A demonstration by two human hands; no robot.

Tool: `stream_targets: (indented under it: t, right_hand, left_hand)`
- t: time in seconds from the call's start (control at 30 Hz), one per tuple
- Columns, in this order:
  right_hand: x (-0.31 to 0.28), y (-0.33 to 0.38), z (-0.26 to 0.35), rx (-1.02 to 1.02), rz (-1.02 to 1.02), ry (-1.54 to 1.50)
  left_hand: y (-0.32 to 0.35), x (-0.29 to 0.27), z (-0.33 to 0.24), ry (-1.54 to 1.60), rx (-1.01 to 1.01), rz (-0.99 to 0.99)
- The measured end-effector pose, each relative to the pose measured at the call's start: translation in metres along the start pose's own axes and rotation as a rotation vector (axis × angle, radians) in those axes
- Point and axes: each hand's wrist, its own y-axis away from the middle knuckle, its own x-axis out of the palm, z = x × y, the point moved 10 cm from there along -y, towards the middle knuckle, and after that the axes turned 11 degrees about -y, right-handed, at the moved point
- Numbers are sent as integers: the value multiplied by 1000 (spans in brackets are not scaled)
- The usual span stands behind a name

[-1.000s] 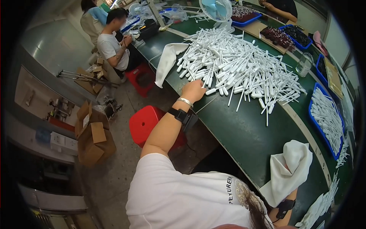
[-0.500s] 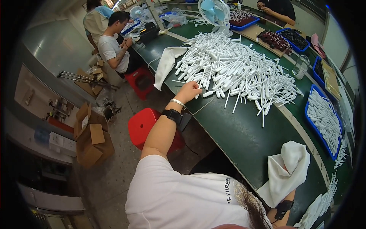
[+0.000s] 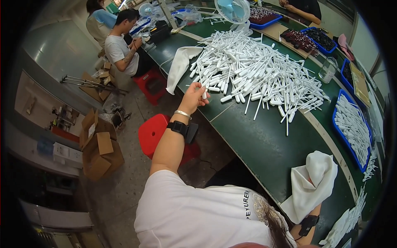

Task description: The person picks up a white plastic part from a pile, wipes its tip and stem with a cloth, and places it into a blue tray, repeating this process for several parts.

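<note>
My left hand is closed at the table's near left edge, beside a big heap of white plastic sticks, each with a thick rounded end. Between its thumb and fingers is one white stick, its thick end showing. My right hand is at the lower right, almost wholly covered by a bunched white cloth. A small patch of skin shows in a fold, but the fingers are hidden. Another white cloth lies at the heap's left side, hanging over the table edge.
A blue tray of white sticks stands at the right, with more sticks lying nearer. A glass jar and a fan flank the heap. Red stools stand left of the green table. Other people sit farther along.
My left hand has drawn back a little to the left, away from the heap, with a white stick in its fingers. My right hand and the cloth over it have hardly moved.
</note>
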Motion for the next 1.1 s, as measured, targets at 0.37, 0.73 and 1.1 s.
stream_targets:
  t: [0.37,0.73,1.1]
  right_hand:
    - [-15,-7,-8,-132,-113,83]
    - [14,-3,-63,104,-19,-451]
    - [-28,-17,-112,157,-117,-612]
  left_hand:
    - [71,175,-70,24,103,532]
    - [180,365,-133,224,110,1159]
    - [183,417,-101,392,-193,1155]
